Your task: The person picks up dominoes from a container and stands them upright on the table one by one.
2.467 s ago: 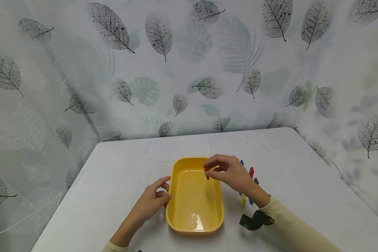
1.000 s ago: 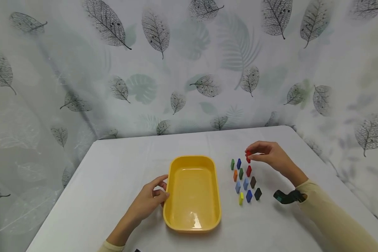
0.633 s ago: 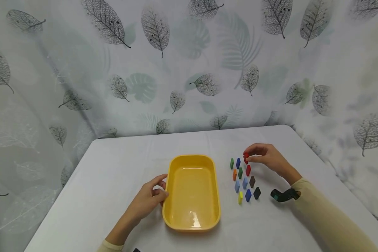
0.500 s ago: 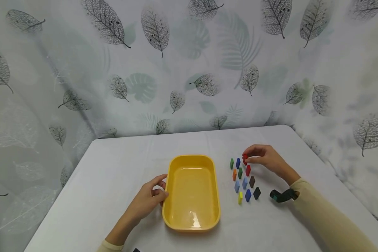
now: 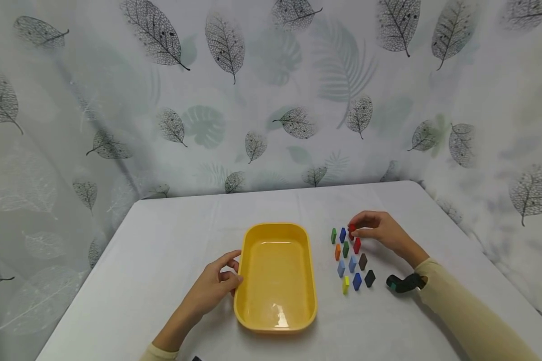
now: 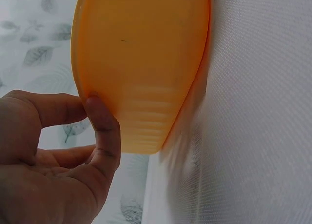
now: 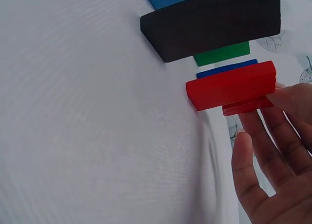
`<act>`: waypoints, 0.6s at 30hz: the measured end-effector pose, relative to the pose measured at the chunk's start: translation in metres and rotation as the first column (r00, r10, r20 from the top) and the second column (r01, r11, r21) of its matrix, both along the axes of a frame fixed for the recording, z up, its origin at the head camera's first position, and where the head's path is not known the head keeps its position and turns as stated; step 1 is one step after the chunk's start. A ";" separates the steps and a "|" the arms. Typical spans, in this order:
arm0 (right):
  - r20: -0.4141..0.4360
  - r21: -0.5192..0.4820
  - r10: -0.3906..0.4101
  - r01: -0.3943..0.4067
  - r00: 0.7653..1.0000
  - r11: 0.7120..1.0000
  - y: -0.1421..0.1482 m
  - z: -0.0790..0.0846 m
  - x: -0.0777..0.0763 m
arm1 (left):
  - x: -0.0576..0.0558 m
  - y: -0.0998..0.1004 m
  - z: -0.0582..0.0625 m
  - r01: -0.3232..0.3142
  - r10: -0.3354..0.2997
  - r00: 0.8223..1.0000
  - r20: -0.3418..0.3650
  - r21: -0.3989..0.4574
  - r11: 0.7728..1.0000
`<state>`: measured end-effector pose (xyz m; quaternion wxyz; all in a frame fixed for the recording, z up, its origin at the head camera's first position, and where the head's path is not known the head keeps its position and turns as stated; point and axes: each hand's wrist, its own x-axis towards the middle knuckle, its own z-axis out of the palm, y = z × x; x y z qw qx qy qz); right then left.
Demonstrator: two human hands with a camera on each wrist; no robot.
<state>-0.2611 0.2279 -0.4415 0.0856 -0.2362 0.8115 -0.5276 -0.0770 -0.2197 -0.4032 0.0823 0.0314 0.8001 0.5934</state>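
The left hand (image 5: 214,281) pinches the left rim of a yellow plastic tray (image 5: 275,328); in the left wrist view, thumb and finger meet over the edge of the tray (image 6: 141,48). To the right of the tray, the right hand (image 5: 379,233) pinches a red domino block (image 5: 352,228) upright at the back of a group of blocks. A second red block (image 5: 357,245) stands just in front of it. In the right wrist view, this nearer red block (image 7: 234,86) partly covers the held red block (image 7: 243,107). Whether the held block touches the table cannot be told.
Upright dominoes stand in rows: green (image 5: 333,235), blue (image 5: 343,234), orange (image 5: 337,251), light blue (image 5: 341,268), brown (image 5: 363,261), yellow (image 5: 345,285) and black (image 5: 370,278). A white cloth covers the table (image 5: 176,230). Leaf-patterned curtains (image 5: 271,100) hang behind.
The right hand moved from over the tray, with a red domino pinched, rightward to the back of the rows, then lowered slightly there. The left hand stayed on the rim.
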 end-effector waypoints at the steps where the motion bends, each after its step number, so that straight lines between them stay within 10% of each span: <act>1: 0.002 -0.001 -0.001 0.001 1.000 1.000 0.000 0.000 0.000 | 0.000 0.000 0.000 0.000 0.000 1.000 0.000 0.000 1.000; 18: 0.027 -0.021 -0.004 0.004 1.000 1.000 0.004 -0.007 0.000 | 0.000 0.001 0.000 -0.002 0.002 1.000 -0.001 -0.002 1.000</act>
